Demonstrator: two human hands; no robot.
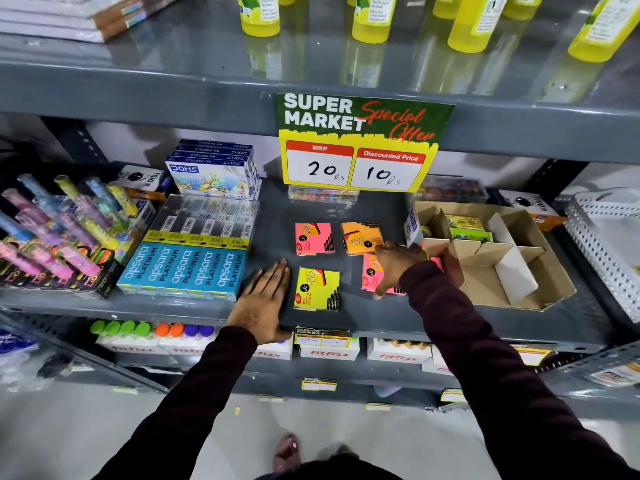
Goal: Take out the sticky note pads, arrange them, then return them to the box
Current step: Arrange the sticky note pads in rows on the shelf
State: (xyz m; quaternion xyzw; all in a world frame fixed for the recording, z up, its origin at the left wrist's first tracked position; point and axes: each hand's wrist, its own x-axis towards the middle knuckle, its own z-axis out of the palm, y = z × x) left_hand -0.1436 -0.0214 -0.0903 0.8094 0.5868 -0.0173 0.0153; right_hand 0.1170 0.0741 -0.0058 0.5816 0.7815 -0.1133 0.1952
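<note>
Four sticky note pads lie on the grey shelf [346,318]: a pink pad [314,238] at the back left, an orange pad [361,237] at the back right, a yellow pad [317,288] at the front left and a second pink pad [371,276] at the front right. My right hand [394,266] rests on this second pink pad, fingers curled over it. My left hand [263,301] lies flat on the shelf, left of the yellow pad, holding nothing. The open cardboard box [485,268] with dividers stands to the right, with green and yellow pads [465,225] inside at the back.
Blue Apsara pencil packs [187,268] sit just left of my left hand, with pastel boxes [211,171] behind. A price sign [360,143] hangs above the pads. A white mesh tray [606,244] stands at the far right. Yellow bottles fill the upper shelf.
</note>
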